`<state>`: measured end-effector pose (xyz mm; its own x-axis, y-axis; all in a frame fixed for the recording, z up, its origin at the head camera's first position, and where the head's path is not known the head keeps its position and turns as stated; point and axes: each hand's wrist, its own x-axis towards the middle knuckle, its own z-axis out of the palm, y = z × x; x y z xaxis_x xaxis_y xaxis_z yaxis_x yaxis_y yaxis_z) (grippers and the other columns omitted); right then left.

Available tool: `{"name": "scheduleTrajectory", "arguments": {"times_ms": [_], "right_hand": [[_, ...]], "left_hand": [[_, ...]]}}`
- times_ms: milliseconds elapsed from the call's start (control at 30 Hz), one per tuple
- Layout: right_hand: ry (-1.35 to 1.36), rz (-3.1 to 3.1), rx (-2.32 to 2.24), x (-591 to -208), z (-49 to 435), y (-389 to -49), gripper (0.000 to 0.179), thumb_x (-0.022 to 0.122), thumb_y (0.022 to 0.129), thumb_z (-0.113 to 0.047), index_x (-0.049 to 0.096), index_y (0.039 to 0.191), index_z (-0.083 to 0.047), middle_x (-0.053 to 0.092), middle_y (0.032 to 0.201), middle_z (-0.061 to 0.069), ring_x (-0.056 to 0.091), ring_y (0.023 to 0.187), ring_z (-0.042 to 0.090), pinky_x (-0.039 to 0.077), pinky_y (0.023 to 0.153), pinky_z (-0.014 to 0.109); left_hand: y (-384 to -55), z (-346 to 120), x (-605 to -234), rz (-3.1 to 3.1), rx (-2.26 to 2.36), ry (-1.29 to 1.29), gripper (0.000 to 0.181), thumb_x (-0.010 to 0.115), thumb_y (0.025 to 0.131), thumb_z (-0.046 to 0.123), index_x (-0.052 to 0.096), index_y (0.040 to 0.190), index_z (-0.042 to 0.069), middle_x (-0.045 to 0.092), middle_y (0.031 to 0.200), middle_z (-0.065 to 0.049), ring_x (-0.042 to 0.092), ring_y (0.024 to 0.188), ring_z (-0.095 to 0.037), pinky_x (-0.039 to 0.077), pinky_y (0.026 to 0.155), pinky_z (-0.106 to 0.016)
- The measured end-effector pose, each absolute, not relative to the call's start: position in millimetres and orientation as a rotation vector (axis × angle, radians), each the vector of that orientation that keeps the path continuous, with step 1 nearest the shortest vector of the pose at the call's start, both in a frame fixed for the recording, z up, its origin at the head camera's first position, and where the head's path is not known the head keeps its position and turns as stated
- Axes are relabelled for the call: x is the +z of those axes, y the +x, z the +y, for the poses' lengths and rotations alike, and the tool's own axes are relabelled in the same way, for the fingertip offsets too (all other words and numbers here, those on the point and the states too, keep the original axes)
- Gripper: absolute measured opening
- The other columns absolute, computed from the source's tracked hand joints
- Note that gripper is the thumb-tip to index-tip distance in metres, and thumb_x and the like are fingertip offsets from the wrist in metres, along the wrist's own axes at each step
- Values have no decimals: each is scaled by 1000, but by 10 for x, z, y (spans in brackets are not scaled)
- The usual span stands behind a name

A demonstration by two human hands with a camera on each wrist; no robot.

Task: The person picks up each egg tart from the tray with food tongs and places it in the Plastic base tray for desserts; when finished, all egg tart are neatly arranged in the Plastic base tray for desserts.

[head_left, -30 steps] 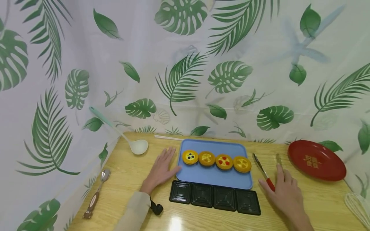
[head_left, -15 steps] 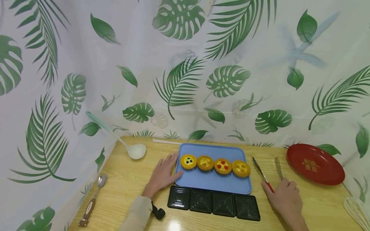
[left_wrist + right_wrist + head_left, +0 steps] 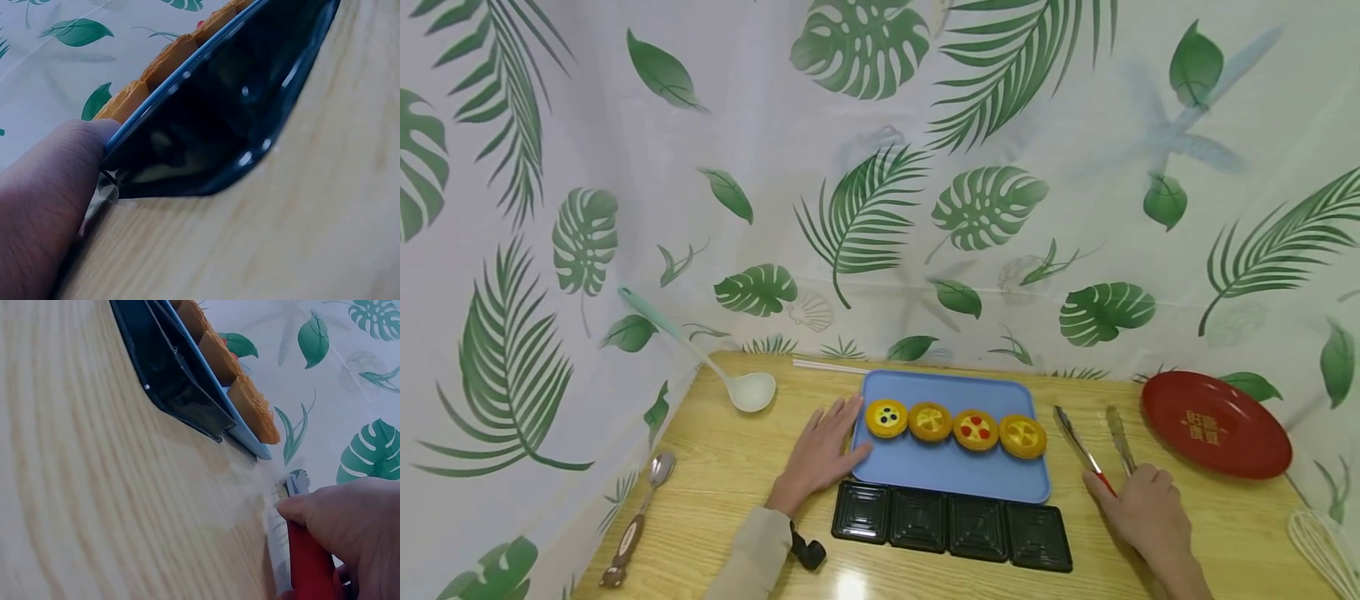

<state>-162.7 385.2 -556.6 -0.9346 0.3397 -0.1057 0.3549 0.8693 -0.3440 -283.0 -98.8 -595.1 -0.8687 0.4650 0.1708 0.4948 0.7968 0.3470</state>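
Note:
My right hand (image 3: 1150, 512) grips a pair of metal tongs (image 3: 1081, 446) by its red handle (image 3: 309, 562). The tongs' two arms are spread apart and point toward the wall, right of a blue tray (image 3: 951, 473). My left hand (image 3: 816, 454) lies with straight fingers along the tray's left edge, its thumb (image 3: 78, 144) at the rim. Across the tray runs a row of several egg tarts: one with dark dots (image 3: 887, 418), one with red pieces (image 3: 975, 430), and plain yellow ones, such as the rightmost tart (image 3: 1022, 436).
Several black square dishes (image 3: 917, 518) stand in a row before the tray. A red oval plate (image 3: 1217, 425) lies at the right, with a whisk (image 3: 1326, 546) nearer. On the left are a ladle (image 3: 751, 392) and a spoon (image 3: 638, 517). White chopsticks (image 3: 827, 367) lie behind the tray.
My right hand has closed round the tongs' handle, its index finger no longer stretched along one arm. My left hand stays at the tray's edge. The head view has shifted slightly.

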Motion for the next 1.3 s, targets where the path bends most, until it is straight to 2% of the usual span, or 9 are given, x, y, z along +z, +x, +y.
{"name": "scheduleTrajectory", "arguments": {"times_ms": [467, 633, 733, 833, 1000, 1200, 1300], "right_hand": [[501, 3041, -608, -5599, 3855, -1582, 90, 57, 93, -75, 43, 96, 15, 44, 92, 35, 52, 77, 43, 45, 59, 48], [511, 2972, -695, -5489, 3898, -1558, 96, 56, 93, -76, 40, 112, 17, 43, 99, 33, 54, 79, 41, 47, 61, 47], [532, 2921, -760, -5389, 3912, -1520, 97, 53, 94, -77, 36, 119, 15, 43, 94, 26, 53, 74, 35, 43, 56, 42], [530, 2938, -779, -5313, 3893, -1461, 89, 51, 96, -75, 37, 117, 10, 42, 88, 18, 51, 68, 30, 38, 51, 38], [520, 3052, -726, -5229, 3805, -1372, 80, 52, 98, -73, 42, 114, 5, 42, 83, 13, 49, 66, 26, 34, 51, 36], [440, 3091, -617, -5185, 3667, -1334, 81, 55, 94, -76, 46, 117, 2, 41, 74, 8, 45, 63, 24, 32, 52, 35], [386, 3063, -570, -5195, 3607, -1341, 90, 54, 92, -80, 46, 126, 3, 42, 74, 7, 48, 65, 24, 34, 53, 36]], "left_hand": [[-2881, -970, -5936, -2930, -562, -787, 91, 42, 100, 72, 16, 170, 19, 19, 175, -1, 18, 161, -28, 13, 129, -53], [-2885, -965, -5933, -2941, -563, -777, 92, 42, 99, 73, 16, 170, 20, 18, 175, 1, 17, 161, -27, 12, 129, -52], [-2882, -972, -5943, -2940, -566, -769, 91, 42, 99, 73, 17, 170, 20, 19, 175, 1, 18, 161, -27, 12, 129, -52], [-2881, -976, -5959, -2937, -570, -773, 91, 42, 99, 73, 16, 170, 20, 18, 175, 1, 17, 161, -27, 12, 129, -52], [-2881, -983, -5960, -2943, -565, -774, 92, 41, 99, 74, 15, 170, 21, 17, 175, 2, 16, 161, -26, 13, 129, -52], [-2869, -988, -5926, -2929, -601, -774, 91, 44, 99, 71, 19, 169, 19, 21, 174, 0, 18, 161, -28, 14, 128, -54], [-2863, -979, -5925, -2931, -607, -779, 91, 44, 100, 71, 18, 169, 18, 19, 174, 1, 18, 161, -28, 12, 129, -53]]}}
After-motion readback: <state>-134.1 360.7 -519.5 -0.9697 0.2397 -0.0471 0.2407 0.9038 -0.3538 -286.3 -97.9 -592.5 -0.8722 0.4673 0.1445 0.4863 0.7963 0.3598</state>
